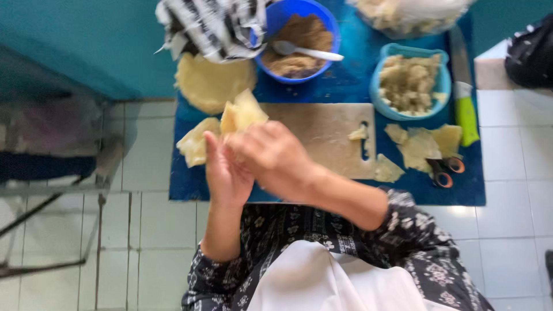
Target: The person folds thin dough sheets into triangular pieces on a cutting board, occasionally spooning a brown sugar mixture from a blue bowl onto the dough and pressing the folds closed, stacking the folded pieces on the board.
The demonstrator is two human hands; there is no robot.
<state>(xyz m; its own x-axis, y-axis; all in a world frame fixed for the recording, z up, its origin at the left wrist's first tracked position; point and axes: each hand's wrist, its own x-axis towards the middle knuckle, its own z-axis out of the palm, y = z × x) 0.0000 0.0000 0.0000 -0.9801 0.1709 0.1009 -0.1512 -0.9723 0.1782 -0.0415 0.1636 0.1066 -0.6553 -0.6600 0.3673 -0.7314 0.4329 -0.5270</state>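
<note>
Both hands meet over the left end of a pale cutting board (pixel 322 138) and hold one folded piece of yellow dough (pixel 242 112). My left hand (pixel 224 173) is underneath, palm up. My right hand (pixel 273 155) crosses over it, fingers pressed on the dough. The image is blurred, so the exact grip is unclear. Another dough piece (pixel 194 144) lies just left of the hands.
The board lies on a blue mat (pixel 403 193) on a white tiled floor. A flat round dough sheet (pixel 210 83), a blue bowl of brown filling with a spoon (pixel 296 40), a light blue tub of crumbly filling (pixel 409 83), dough scraps (pixel 423 144), scissors (pixel 443 170) and a green-handled knife (pixel 464 98) surround it.
</note>
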